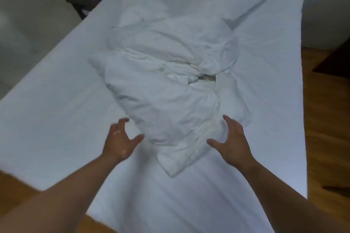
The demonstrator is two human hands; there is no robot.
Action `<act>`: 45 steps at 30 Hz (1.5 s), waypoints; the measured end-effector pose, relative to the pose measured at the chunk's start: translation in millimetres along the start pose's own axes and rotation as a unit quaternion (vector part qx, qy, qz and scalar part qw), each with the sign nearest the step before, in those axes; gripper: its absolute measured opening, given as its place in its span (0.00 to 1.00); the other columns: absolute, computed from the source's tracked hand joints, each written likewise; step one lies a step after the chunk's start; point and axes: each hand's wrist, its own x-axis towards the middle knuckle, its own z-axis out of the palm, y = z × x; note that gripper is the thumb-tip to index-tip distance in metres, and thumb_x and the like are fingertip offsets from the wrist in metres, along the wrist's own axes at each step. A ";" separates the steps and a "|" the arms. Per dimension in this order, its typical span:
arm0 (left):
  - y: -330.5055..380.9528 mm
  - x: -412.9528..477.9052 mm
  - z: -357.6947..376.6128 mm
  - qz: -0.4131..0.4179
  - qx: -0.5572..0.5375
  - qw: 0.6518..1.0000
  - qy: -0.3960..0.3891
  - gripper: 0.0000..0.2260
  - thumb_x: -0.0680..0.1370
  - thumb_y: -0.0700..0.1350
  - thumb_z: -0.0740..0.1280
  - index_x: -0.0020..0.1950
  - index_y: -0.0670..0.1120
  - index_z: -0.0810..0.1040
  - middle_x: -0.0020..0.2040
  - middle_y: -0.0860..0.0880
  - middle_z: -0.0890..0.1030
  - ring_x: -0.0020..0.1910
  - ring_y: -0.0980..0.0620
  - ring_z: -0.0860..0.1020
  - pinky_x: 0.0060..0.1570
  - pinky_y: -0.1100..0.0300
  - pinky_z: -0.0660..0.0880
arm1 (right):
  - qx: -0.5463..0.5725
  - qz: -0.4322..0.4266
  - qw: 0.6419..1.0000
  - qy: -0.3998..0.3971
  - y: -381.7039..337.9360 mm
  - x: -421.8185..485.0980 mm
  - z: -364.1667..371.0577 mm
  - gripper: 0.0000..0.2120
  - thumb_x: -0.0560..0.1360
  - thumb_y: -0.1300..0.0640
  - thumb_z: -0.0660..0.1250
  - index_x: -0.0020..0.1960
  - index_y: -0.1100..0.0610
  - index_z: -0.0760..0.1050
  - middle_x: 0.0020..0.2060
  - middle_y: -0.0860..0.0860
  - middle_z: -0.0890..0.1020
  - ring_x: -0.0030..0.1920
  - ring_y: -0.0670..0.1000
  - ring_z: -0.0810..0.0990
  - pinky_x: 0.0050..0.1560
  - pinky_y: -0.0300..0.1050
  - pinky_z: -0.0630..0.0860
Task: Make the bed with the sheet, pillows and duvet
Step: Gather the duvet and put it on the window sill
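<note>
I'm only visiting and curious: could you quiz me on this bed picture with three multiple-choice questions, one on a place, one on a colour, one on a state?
1. Where is the crumpled duvet? A) on a chair B) centre of the sheet C) in a cupboard
2. What colour is that sheet? A) white B) red C) black
3. How are the left hand and right hand? A) open, holding nothing B) clenched fists C) out of view
Key: 1 B, it is heaped there; 2 A, plainly white; 3 A, fingers spread, nothing held.

Nightstand [81, 4] clutter blurred, unreadable. Left hand [121, 138] fingers smeared. Dark furniture [335, 58] cut by right edge.
</note>
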 end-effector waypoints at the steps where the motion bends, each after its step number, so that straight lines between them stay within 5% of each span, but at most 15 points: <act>1: 6.4 33.8 -9.6 0.065 0.032 0.997 0.035 0.40 0.67 0.55 0.80 0.74 0.45 0.67 0.67 0.36 0.71 0.66 0.37 0.71 0.67 0.47 0.69 | -0.042 -0.033 0.999 0.012 -12.7 22.3 7.0 0.51 0.66 0.40 0.78 0.79 0.42 0.52 0.79 0.51 0.54 0.78 0.54 0.56 0.75 0.50 0.61; 6: 37.1 175.4 -39.7 0.224 0.316 0.921 0.050 0.58 0.60 0.73 0.73 0.80 0.59 0.43 0.81 0.44 0.44 0.79 0.37 0.46 0.72 0.32 0.52 | -0.186 -0.041 0.982 -0.012 -75.7 121.0 46.8 0.64 0.56 0.30 0.78 0.75 0.32 0.35 0.78 0.42 0.39 0.79 0.56 0.40 0.70 0.73 0.57; 8: 40.7 213.7 -34.3 0.245 0.384 0.890 0.002 0.61 0.56 0.79 0.67 0.78 0.63 0.35 0.81 0.48 0.37 0.78 0.37 0.37 0.69 0.27 0.44 | -0.218 -0.017 0.975 -0.040 -82.0 146.5 65.2 0.67 0.52 0.27 0.76 0.74 0.32 0.31 0.79 0.43 0.43 0.79 0.57 0.42 0.67 0.80 0.55; 10: 40.8 243.9 -20.4 0.233 0.388 0.890 -0.060 0.60 0.54 0.82 0.64 0.77 0.66 0.36 0.81 0.50 0.38 0.78 0.38 0.33 0.66 0.23 0.41 | -0.223 0.015 0.972 -0.065 -81.1 166.2 81.0 0.69 0.49 0.24 0.75 0.74 0.33 0.32 0.77 0.47 0.57 0.78 0.58 0.53 0.65 0.81 0.55; 12: 33.1 257.4 2.3 0.215 0.361 0.899 -0.124 0.57 0.54 0.82 0.63 0.77 0.68 0.40 0.81 0.52 0.47 0.79 0.40 0.38 0.66 0.23 0.43 | -0.220 0.030 0.971 -0.090 -70.8 179.3 92.8 0.65 0.47 0.22 0.71 0.75 0.36 0.42 0.65 0.50 0.73 0.69 0.60 0.68 0.65 0.75 0.63; 15: 17.7 259.2 29.5 0.225 0.304 0.915 -0.139 0.47 0.58 0.81 0.62 0.74 0.69 0.52 0.73 0.53 0.68 0.75 0.45 0.60 0.66 0.35 0.62 | -0.246 0.023 0.966 -0.082 -48.5 179.7 104.2 0.44 0.53 0.18 0.64 0.61 0.40 0.63 0.46 0.46 0.78 0.53 0.56 0.78 0.57 0.62 0.74; 17: 11.5 255.9 33.9 0.251 0.286 0.918 -0.112 0.40 0.62 0.80 0.59 0.70 0.66 0.60 0.63 0.54 0.77 0.65 0.47 0.72 0.57 0.45 0.68 | -0.237 0.012 0.971 -0.040 -36.8 167.9 110.3 0.33 0.59 0.20 0.64 0.53 0.41 0.67 0.42 0.44 0.79 0.48 0.54 0.80 0.50 0.54 0.75; 20: 4.3 235.9 30.0 0.271 0.241 0.927 -0.093 0.35 0.63 0.78 0.56 0.66 0.64 0.68 0.54 0.52 0.83 0.55 0.45 0.80 0.53 0.49 0.72 | -0.187 0.000 0.982 0.003 -32.6 140.3 115.8 0.26 0.65 0.29 0.70 0.54 0.46 0.74 0.46 0.46 0.83 0.48 0.54 0.81 0.46 0.49 0.72; 27: 11.4 128.5 2.0 0.269 0.127 0.945 -0.135 0.30 0.65 0.68 0.62 0.66 0.62 0.75 0.59 0.51 0.83 0.55 0.43 0.81 0.52 0.55 0.73 | -0.044 0.010 0.998 0.043 -27.5 12.1 94.1 0.18 0.69 0.42 0.77 0.56 0.48 0.80 0.47 0.44 0.84 0.46 0.47 0.81 0.40 0.33 0.67; 33: 28.3 -2.9 -29.2 0.264 0.086 0.946 -0.166 0.24 0.62 0.65 0.66 0.57 0.61 0.79 0.52 0.51 0.84 0.51 0.44 0.80 0.47 0.55 0.73 | 0.059 0.028 0.996 0.054 -5.5 -129.6 72.6 0.10 0.67 0.44 0.78 0.45 0.42 0.79 0.41 0.39 0.83 0.45 0.41 0.80 0.43 0.39 0.73; 42: 1.1 -243.2 -42.4 0.246 -0.054 0.943 -0.218 0.28 0.60 0.68 0.65 0.52 0.53 0.82 0.52 0.50 0.85 0.53 0.45 0.82 0.54 0.48 0.77 | 0.042 -0.058 0.987 0.147 40.1 -335.1 13.1 0.11 0.70 0.48 0.76 0.50 0.38 0.80 0.44 0.32 0.81 0.45 0.27 0.75 0.44 0.23 0.69; 45: -0.3 -302.5 -63.5 0.252 -0.140 0.923 -0.253 0.23 0.63 0.63 0.71 0.52 0.52 0.84 0.49 0.54 0.86 0.52 0.53 0.83 0.54 0.47 0.78 | 0.022 -0.091 0.976 0.197 31.2 -387.8 -10.2 0.09 0.72 0.52 0.72 0.45 0.37 0.78 0.42 0.30 0.80 0.47 0.28 0.77 0.44 0.25 0.69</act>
